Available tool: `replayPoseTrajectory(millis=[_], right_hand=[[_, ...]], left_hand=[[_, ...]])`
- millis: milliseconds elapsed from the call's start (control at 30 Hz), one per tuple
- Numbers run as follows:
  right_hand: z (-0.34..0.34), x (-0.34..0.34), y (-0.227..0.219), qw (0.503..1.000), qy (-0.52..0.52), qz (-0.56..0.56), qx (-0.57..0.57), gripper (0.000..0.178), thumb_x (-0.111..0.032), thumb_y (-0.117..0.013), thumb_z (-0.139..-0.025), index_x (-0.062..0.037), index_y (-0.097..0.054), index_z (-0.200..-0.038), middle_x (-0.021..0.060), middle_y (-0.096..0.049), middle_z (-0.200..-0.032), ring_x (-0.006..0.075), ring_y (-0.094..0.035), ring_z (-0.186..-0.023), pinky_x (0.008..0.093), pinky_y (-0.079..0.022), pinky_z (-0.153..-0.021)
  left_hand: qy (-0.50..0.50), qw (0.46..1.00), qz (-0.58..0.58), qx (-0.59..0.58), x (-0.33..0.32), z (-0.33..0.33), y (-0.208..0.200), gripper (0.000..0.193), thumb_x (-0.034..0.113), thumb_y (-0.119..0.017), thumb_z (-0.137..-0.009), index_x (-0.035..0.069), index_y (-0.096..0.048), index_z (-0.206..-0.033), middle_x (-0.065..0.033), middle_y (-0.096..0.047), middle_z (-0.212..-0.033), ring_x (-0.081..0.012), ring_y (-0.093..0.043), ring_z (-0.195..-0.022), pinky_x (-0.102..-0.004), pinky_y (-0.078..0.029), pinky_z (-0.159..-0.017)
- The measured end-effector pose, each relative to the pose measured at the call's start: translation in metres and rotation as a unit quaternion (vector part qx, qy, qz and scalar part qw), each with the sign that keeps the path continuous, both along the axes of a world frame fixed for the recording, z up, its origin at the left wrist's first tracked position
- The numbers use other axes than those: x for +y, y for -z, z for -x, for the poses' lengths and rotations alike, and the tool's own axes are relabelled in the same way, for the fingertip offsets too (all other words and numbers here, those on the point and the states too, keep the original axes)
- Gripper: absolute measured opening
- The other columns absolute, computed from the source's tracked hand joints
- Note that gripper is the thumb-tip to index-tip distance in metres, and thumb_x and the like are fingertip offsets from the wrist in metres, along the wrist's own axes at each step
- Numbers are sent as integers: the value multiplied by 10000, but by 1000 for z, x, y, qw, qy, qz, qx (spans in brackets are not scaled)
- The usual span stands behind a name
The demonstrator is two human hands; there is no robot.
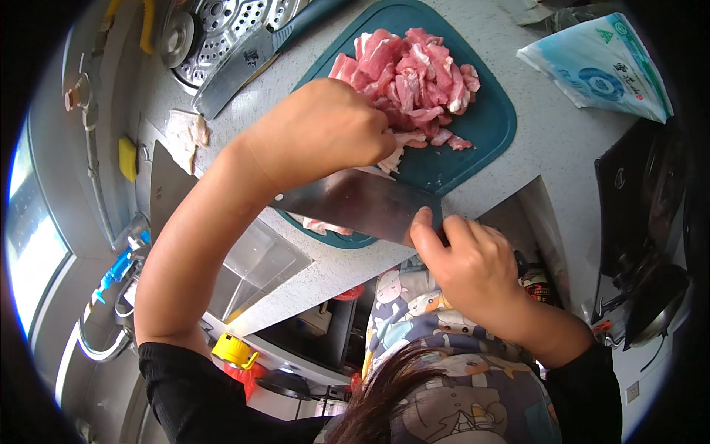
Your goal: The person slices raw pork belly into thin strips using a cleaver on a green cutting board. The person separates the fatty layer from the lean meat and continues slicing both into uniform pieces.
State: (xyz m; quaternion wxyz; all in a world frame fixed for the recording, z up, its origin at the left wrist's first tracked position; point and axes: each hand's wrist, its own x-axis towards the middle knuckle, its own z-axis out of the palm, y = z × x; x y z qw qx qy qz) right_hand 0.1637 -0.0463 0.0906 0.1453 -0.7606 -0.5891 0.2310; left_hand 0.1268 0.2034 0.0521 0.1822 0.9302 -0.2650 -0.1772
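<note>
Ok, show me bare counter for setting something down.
Bare speckled counter lies between the teal cutting board and the blue-white packet. Crowded: the board, with sliced raw meat, cleaver, left hand and right hand; upper left, a perforated metal plate.

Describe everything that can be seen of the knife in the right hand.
The knife has a broad, shiny, metal-looking blade, grey with faint pinkish reflections, and a small round hole near its far end. The right hand grips it, hiding most of the dark handle, thumb against the blade. The blade reaches leftward across the near part of the dark green cutting board, close to the left hand. Whether its edge touches the board is unclear.
</note>
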Motion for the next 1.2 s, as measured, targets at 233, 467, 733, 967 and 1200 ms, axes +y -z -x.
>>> replayPoseTrajectory(millis=[233, 467, 733, 967, 1200], right_hand=[[-4, -8, -12, 997, -2, 24, 80, 259, -45, -603, -777, -28, -606, -1036, 60, -475, -654, 196, -585, -571, 336, -489, -477], [-1, 0, -15, 991, 66, 49, 103, 161, -33, -600, -894, -3, -549, -1044, 184, -624, -806, 390, -611, -674, 434, -482, -579], [0, 27, -12, 994, 37, 74, 75, 105, -86, -577, -934, -7, -538, -991, 200, -617, -757, 407, -607, -656, 449, -462, -555], [9, 30, -15, 997, -32, 70, 21, 114, -61, -593, -886, -28, -517, -965, 164, -594, -748, 359, -619, -642, 429, -483, -534], [8, 15, -20, 991, -69, 106, -35, 118, -45, -554, -853, -53, -456, -918, 98, -539, -684, 264, -627, -567, 370, -502, -465]], left_hand=[[-214, 967, 95, -97, 19, 11, -45, 273, 120, -802, -688, 66, -695, -934, -85, -691, -937, -261, -669, -835, -328, -534, -693], [-594, 714, 66, -364, -30, 143, -36, 191, -27, -724, -762, 12, -642, -931, -84, -680, -864, -185, -631, -781, -312, -504, -695], [-573, 770, 40, -278, -125, 135, 34, 288, 110, -770, -717, 98, -708, -998, -35, -664, -1099, -220, -646, -1014, -452, -474, -991], [-593, 744, 69, -300, -124, 138, 47, 264, 123, -769, -722, 89, -711, -978, -39, -671, -1072, -222, -644, -1037, -419, -511, -940], [-609, 737, 51, -287, -123, 135, 43, 265, 129, -797, -682, 81, -718, -930, -36, -678, -998, -223, -647, -991, -383, -540, -880]])
